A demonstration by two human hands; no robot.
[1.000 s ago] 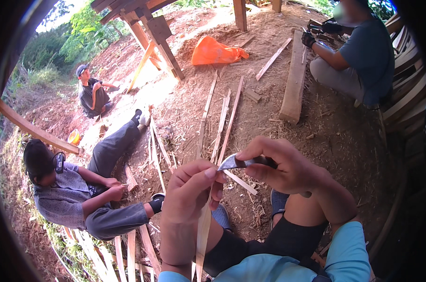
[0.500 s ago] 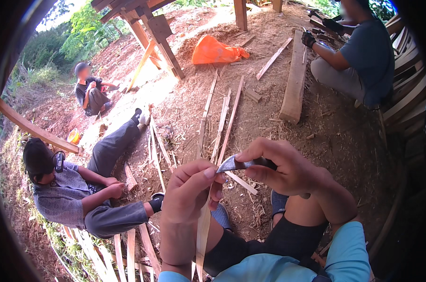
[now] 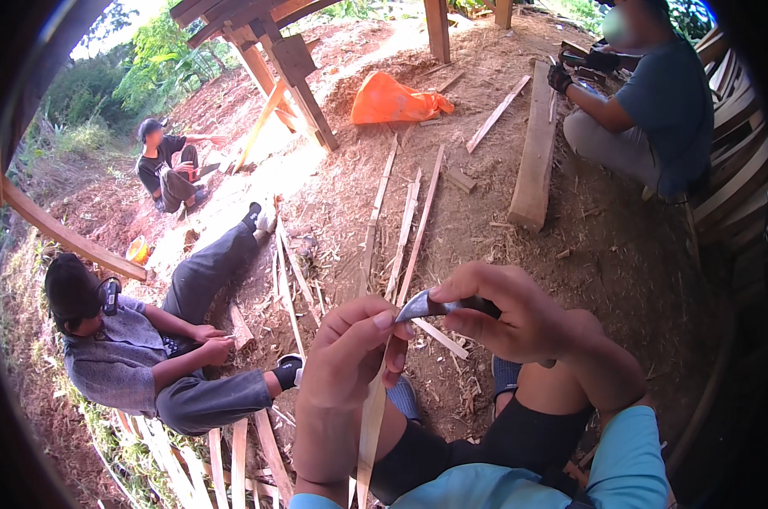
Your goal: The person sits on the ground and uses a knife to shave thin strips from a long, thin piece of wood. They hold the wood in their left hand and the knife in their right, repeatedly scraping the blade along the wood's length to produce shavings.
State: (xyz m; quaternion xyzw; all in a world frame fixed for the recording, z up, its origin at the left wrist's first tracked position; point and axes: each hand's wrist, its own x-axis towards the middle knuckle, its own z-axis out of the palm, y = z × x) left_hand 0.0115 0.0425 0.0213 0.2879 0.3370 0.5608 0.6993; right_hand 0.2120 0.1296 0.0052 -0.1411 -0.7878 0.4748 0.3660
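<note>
My right hand [image 3: 519, 316] is wrapped round the dark handle of a short knife [image 3: 418, 307], its curved grey blade pointing left. A thumb and forefinger of that hand lie close to the base of the blade. The blade's tip meets the fingertips of my left hand [image 3: 343, 360], which pinches the upper end of a long, thin wooden strip [image 3: 371, 428]. From those fingers the pale strip hangs down past my left thigh to the lower edge. Whether the edge is cutting into the wood is hidden by my fingers.
Several loose strips [image 3: 421, 216] and shavings lie on the dirt ahead. A thick plank [image 3: 532, 161] and an orange sheet [image 3: 396, 97] are farther off. People sit at left [image 3: 117, 339], far left [image 3: 167, 170] and right [image 3: 664, 102]. More strips [image 3: 240, 458] lie lower left.
Both hands, with knife and strip, sit slightly lower in the picture, as the whole view has shifted a little. The far-left person has stretched an arm out to the right.
</note>
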